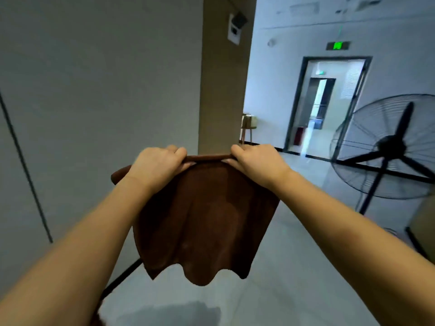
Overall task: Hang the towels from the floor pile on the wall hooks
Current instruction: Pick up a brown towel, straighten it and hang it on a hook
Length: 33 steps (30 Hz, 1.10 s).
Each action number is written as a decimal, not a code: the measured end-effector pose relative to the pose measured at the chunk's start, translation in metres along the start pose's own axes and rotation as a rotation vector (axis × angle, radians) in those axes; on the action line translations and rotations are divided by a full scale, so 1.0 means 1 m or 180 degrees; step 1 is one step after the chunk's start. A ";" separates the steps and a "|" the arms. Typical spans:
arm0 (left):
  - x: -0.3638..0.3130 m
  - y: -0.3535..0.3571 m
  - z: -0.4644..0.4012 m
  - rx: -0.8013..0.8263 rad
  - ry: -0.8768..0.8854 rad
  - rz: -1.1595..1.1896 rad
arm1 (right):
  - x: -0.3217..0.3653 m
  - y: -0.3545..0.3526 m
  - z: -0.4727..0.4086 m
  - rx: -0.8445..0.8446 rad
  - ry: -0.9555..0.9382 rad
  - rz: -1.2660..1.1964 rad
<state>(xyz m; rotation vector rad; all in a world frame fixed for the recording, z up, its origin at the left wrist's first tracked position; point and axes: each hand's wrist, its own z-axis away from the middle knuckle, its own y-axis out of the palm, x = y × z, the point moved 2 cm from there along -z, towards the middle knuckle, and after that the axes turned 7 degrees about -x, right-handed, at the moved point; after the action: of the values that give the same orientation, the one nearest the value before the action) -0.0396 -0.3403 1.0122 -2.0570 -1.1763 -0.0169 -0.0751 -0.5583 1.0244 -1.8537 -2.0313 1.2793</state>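
A dark brown towel point(204, 222) hangs in the air in front of me, held by its top edge. My left hand point(156, 167) grips the top edge on the left, fingers curled over it. My right hand point(255, 163) grips the same edge on the right. The stretch of edge between my hands is pulled taut and rolled. The towel's lower hem hangs in loose waves above the floor. No wall hooks and no floor pile are in view.
A grey wall point(94, 102) runs along my left, ending at a tan pillar point(223, 90). A large black standing fan point(390, 147) is at the right. A dark-framed doorway point(327, 104) lies ahead. A stool point(247, 128) stands by the pillar.
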 end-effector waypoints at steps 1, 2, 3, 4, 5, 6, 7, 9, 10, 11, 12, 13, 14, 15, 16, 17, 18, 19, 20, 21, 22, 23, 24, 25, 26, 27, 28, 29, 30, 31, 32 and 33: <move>-0.027 0.007 -0.014 -0.0048 0.0109 0.0101 | -0.017 -0.009 0.023 0.0143 0.0093 0.0073; -0.064 0.013 -0.033 -0.0074 0.0188 0.0262 | -0.039 -0.021 0.056 0.0314 0.0211 0.0189; -0.095 0.019 -0.048 -0.0011 0.0185 0.0332 | -0.058 -0.031 0.084 0.0476 0.0294 0.0273; -0.124 0.025 -0.061 0.0010 0.0201 0.0433 | -0.074 -0.039 0.111 0.0636 0.0371 0.0356; -0.164 0.029 -0.080 -0.0057 0.0279 0.0612 | -0.096 -0.054 0.145 0.0814 0.0482 0.0490; -0.197 0.030 -0.095 -0.0074 0.0367 0.0714 | -0.114 -0.064 0.174 0.0941 0.0572 0.0603; -0.238 0.028 -0.112 -0.0092 0.0495 0.0858 | -0.136 -0.080 0.209 0.1027 0.0705 0.0768; -0.302 0.028 -0.137 -0.0247 0.0709 0.1119 | -0.171 -0.109 0.264 0.1185 0.0971 0.1036; -0.340 0.026 -0.153 -0.0351 0.0818 0.1268 | -0.188 -0.130 0.295 0.1266 0.1134 0.1199; -0.369 0.022 -0.166 -0.0519 0.0907 0.1395 | -0.201 -0.147 0.319 0.1315 0.1251 0.1303; -0.404 0.013 -0.181 -0.0701 0.1055 0.1588 | -0.215 -0.169 0.346 0.1377 0.1385 0.1429; -0.433 0.007 -0.194 -0.0796 0.1229 0.1678 | -0.227 -0.189 0.367 0.1442 0.1514 0.1527; -0.458 0.000 -0.205 -0.0952 0.1336 0.1768 | -0.237 -0.205 0.386 0.1490 0.1623 0.1627; -0.488 -0.008 -0.219 -0.1129 0.1440 0.1867 | -0.248 -0.227 0.407 0.1548 0.1771 0.1760; -0.511 -0.013 -0.230 -0.1276 0.1497 0.1949 | -0.256 -0.242 0.425 0.1594 0.1894 0.1853; -0.539 -0.021 -0.240 -0.1387 0.1578 0.2048 | -0.263 -0.259 0.445 0.1657 0.2011 0.1970; -0.563 -0.026 -0.249 -0.1457 0.1660 0.2126 | -0.269 -0.273 0.462 0.1742 0.2141 0.2052; -0.583 -0.032 -0.255 -0.1512 0.1733 0.2193 | -0.273 -0.285 0.477 0.1804 0.2223 0.2111; -0.608 -0.035 -0.262 -0.1573 0.1831 0.2289 | -0.278 -0.298 0.495 0.1885 0.2335 0.2178; -0.628 -0.036 -0.268 -0.1623 0.1906 0.2391 | -0.283 -0.306 0.509 0.1935 0.2432 0.2218; -0.650 -0.037 -0.275 -0.1647 0.2007 0.2507 | -0.290 -0.314 0.524 0.2004 0.2520 0.2269; -0.669 -0.036 -0.282 -0.1621 0.2100 0.2582 | -0.295 -0.319 0.537 0.2085 0.2603 0.2315; -0.686 -0.035 -0.288 -0.1641 0.2173 0.2630 | -0.300 -0.322 0.548 0.2142 0.2654 0.2360; -0.706 -0.032 -0.298 -0.1645 0.2227 0.2669 | -0.308 -0.325 0.561 0.2209 0.2711 0.2415; -0.722 -0.028 -0.306 -0.1624 0.2257 0.2700 | -0.316 -0.326 0.571 0.2242 0.2768 0.2452; -0.741 -0.024 -0.317 -0.1586 0.2301 0.2726 | -0.327 -0.326 0.583 0.2294 0.2812 0.2503; -0.758 -0.020 -0.327 -0.1546 0.2334 0.2746 | -0.337 -0.327 0.593 0.2351 0.2864 0.2554; -0.773 -0.016 -0.337 -0.1529 0.2372 0.2773 | -0.346 -0.327 0.601 0.2402 0.2932 0.2590; -0.792 -0.010 -0.350 -0.1527 0.2444 0.2804 | -0.361 -0.327 0.612 0.2460 0.3030 0.2618; -0.807 -0.006 -0.361 -0.1543 0.2493 0.2833 | -0.374 -0.327 0.621 0.2475 0.3123 0.2635; -0.824 -0.003 -0.376 -0.1618 0.2523 0.2845 | -0.392 -0.327 0.631 0.2485 0.3217 0.2662; -0.837 -0.002 -0.389 -0.1644 0.2497 0.2822 | -0.406 -0.327 0.639 0.2478 0.3301 0.2685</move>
<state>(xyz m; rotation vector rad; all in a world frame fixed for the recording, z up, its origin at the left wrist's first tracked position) -0.3936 -1.1926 0.9932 -2.4705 0.2793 -0.6828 -0.6004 -1.1938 1.0007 -2.1934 -0.1827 0.6844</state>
